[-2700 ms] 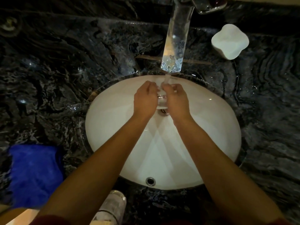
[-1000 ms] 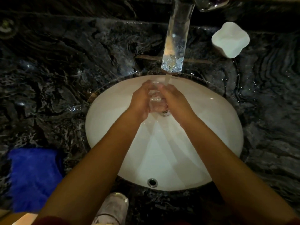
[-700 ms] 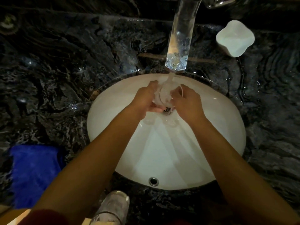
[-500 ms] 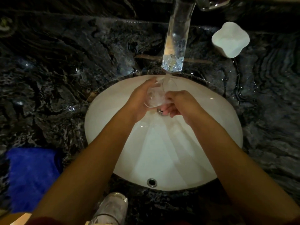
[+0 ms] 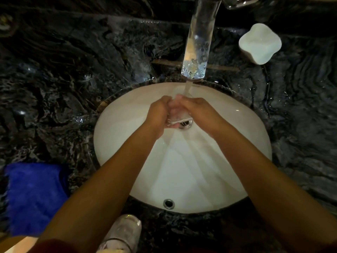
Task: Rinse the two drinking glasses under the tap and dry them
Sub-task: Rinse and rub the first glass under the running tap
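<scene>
A clear drinking glass [image 5: 177,116] is held over the middle of the white basin [image 5: 237,152], right under the running tap [image 5: 197,42]. My left hand [image 5: 157,114] grips its left side. My right hand [image 5: 197,108] wraps its right side and top. Water from the spout falls onto my fingers and the glass. The glass lies tilted, its rim toward me above the drain [image 5: 186,124]; most of it is hidden by my fingers. A blue cloth [image 5: 34,196] lies on the counter at the lower left. No second glass is visible.
Dark marbled counter [image 5: 63,79] surrounds the basin and looks wet. A white lobed dish [image 5: 259,42] stands right of the tap. An overflow hole [image 5: 168,203] sits at the basin's near edge. A shoe [image 5: 122,234] shows on the floor below.
Both hands have closed round the glass again and turned it; half a second ago its mouth faced up under the stream and the right hand was lower beside it.
</scene>
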Demonstrator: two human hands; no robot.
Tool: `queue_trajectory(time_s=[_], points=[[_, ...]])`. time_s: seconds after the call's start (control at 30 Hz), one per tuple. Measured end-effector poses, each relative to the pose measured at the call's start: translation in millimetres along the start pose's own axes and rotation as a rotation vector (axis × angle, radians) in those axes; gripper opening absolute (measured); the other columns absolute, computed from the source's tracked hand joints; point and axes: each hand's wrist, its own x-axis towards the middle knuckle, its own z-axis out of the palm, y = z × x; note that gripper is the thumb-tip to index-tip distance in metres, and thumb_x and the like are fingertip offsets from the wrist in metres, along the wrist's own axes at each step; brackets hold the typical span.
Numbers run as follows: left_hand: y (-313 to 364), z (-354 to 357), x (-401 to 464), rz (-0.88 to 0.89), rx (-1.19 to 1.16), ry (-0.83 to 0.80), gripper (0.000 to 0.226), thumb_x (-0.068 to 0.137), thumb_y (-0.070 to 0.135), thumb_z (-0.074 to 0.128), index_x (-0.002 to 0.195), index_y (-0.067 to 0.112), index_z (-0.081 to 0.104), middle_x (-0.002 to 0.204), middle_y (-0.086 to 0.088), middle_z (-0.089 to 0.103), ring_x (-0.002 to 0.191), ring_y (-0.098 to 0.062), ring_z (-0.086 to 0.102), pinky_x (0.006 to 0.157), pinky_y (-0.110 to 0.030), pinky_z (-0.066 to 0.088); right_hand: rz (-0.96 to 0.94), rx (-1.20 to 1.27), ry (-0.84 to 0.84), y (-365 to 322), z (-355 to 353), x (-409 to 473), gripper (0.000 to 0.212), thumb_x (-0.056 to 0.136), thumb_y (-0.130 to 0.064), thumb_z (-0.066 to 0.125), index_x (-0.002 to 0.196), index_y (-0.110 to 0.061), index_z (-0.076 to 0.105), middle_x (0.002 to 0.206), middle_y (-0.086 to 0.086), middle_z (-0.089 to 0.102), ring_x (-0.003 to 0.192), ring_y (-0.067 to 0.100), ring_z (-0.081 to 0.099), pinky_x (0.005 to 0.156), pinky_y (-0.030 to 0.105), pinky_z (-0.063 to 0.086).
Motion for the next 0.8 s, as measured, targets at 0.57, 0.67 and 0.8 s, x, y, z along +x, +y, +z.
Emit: queue_trajectory(time_s=[0.57,0.67,0.8], points=[[11,16,0,0.114,0.263,0.033,0.026,0.103,0.016,0.042,0.086,0.01,0.061,0.086,-0.015,0.066,0.07,-0.028,0.065,0.05,-0.032,0.053,0.113,0.136,-0.04,2,-13,16,0.015,0.083,-0.016,0.07,0.086,-0.003,0.078,0.085,0.019,0.077,0.074,0.019,0.067,0.068,0.029,0.051],[8,15,-1,0.373,0.254,0.121,0.023,0.095,0.023,0.043,0.086,0.014,0.062,0.083,-0.008,0.066,0.078,-0.025,0.065,0.07,-0.037,0.054,0.258,0.704,-0.011,2,-3,18,0.028,0.083,-0.03,0.055,0.082,-0.009,0.075,0.079,0.009,0.072,0.063,0.023,0.064,0.06,0.03,0.046],[9,10,4,0.388,0.258,0.16,0.025,0.089,0.027,0.045,0.078,0.021,0.066,0.088,-0.013,0.073,0.089,-0.037,0.07,0.074,-0.041,0.056,0.225,0.768,0.156,11,12,15,0.042,0.096,-0.033,0.042,0.098,-0.008,0.076,0.09,0.013,0.077,0.077,0.027,0.07,0.067,0.035,0.047]])
